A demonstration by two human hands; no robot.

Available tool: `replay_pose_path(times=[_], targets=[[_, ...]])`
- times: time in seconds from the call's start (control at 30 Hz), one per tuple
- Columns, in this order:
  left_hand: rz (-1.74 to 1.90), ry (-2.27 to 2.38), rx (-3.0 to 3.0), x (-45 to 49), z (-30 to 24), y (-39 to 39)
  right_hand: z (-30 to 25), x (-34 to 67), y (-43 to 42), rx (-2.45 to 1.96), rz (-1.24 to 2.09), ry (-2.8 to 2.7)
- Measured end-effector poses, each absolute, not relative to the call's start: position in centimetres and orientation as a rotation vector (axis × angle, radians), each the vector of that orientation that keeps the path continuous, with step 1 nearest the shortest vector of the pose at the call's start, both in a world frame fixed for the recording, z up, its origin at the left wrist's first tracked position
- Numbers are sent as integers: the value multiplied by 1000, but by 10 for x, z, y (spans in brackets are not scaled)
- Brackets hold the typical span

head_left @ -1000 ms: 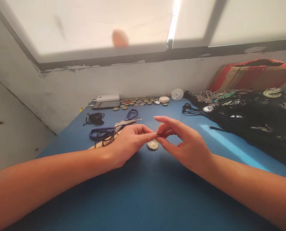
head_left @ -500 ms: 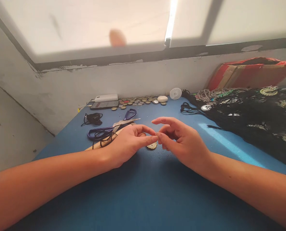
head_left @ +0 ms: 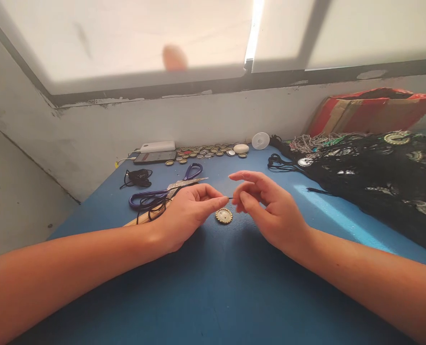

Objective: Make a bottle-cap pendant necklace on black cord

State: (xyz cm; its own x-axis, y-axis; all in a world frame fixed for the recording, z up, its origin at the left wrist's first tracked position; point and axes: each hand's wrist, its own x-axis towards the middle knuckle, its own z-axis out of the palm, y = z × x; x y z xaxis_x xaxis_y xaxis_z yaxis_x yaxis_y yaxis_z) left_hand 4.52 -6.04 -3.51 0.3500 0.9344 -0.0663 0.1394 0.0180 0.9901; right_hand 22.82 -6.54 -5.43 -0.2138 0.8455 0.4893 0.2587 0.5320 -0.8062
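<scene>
Black cord [head_left: 230,198], mostly hidden, is pinched in my left hand [head_left: 196,208] and right hand [head_left: 265,199]; nearby lies a scalloped metal cap [head_left: 223,216].

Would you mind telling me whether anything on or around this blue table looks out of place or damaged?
The scissors lie wide open just beyond the left hand, a blade exposed, which looks untidy and slightly risky. The window frame also looks worn, with pale patches like chipped paint.
</scene>
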Motion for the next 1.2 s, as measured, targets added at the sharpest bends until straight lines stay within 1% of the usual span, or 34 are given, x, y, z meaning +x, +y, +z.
replay_pose_path(times=[0.1,0.3,0.5,0.63,0.83,0.97,1.07,1.2], targets=[[854,1025,1394,45,-35,-61,-57,229,-63,-865,525,-1812],[795,1022,1401,44,-35,-61,-57,228,-64,-796,500,-1902],[755,995,1402,44,-36,-60,-54,231,-65,-817,338,-1975],[746,1007,1426,46,-34,-61,-54,229,-67,-835,496,-1965],[741,1051,1452,48,-33,-62,-50,224,-72,-1048,814,-1749],[752,1069,1480,48,-35,-62,-50,223,-71,-1060,877,-1714],[791,1095,1491,46,-36,-62,-53,225,-68,-1134,719,-1773],[874,1093,1463,45,-35,-61,-58,228,-61,-1294,312,-2090]])
